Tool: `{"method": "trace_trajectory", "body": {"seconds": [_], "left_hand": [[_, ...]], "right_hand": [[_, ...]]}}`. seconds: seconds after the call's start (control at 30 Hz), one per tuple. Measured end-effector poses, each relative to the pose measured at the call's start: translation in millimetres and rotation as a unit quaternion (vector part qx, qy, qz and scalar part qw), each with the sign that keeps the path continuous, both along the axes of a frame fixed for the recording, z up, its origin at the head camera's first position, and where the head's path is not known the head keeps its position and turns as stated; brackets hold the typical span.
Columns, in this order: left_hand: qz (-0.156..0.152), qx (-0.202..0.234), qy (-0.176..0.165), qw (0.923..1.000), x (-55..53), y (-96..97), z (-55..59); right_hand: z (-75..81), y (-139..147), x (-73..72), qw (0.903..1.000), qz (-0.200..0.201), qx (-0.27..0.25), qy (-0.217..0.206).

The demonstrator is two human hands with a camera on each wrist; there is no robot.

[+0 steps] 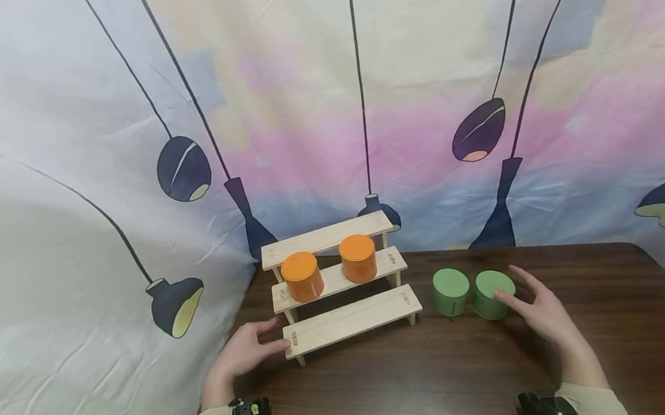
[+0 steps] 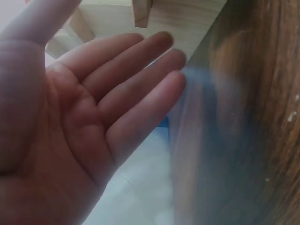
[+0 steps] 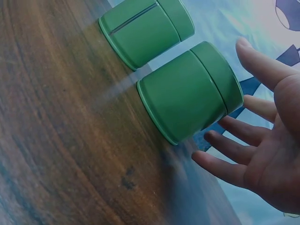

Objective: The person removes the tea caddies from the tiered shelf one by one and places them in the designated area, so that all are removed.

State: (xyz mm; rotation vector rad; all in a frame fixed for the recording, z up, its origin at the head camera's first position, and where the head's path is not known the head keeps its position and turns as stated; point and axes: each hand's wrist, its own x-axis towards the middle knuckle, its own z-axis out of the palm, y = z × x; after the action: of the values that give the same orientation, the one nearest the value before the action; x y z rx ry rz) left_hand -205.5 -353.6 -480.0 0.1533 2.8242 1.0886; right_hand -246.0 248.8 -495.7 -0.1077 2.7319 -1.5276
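Note:
A three-tier wooden shelf (image 1: 350, 320) stands on the table, two orange tins (image 1: 303, 276) on its middle tier. My left hand (image 1: 249, 352) is at the shelf's left end, its thumb by the corner of the lowest tier; whether it touches is hard to tell. In the left wrist view that hand (image 2: 89, 108) has its fingers extended. Right of the shelf, two green lidded tins stand side by side, the left one (image 1: 450, 292) and the right one (image 1: 492, 296). Around the right tin's far side, my right hand (image 3: 267, 136) spreads its fingers without gripping it.
The dark wooden table (image 1: 393, 385) ends at the back against a hanging cloth (image 1: 417, 96) printed with lamps. More of this cloth (image 1: 51, 288) hangs close on the left side. The shelf's top tier (image 1: 329, 239) stands near the back cloth.

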Motion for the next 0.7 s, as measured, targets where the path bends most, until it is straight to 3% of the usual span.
{"method": "trace_trajectory", "body": {"seconds": [0.13,0.3,0.57,0.7], "left_hand": [[0.035,0.003,0.035,0.9987,0.0,0.1,4.3],[0.052,0.030,0.081,0.9949,0.0,2.0,12.7],[0.096,0.125,0.081,0.9842,-1.3,12.6,21.0],[0.116,0.148,0.075,0.9793,-6.2,16.7,22.6]], "right_hand": [[4.1,-2,-0.2,0.9996,-0.022,-0.001,0.015],[11.2,-10,0.1,0.9963,-0.068,-0.017,0.051],[30.1,-34,8.6,0.9855,-0.152,-0.036,0.066],[39.3,-55,10.7,0.9735,-0.194,-0.058,0.106]]}}
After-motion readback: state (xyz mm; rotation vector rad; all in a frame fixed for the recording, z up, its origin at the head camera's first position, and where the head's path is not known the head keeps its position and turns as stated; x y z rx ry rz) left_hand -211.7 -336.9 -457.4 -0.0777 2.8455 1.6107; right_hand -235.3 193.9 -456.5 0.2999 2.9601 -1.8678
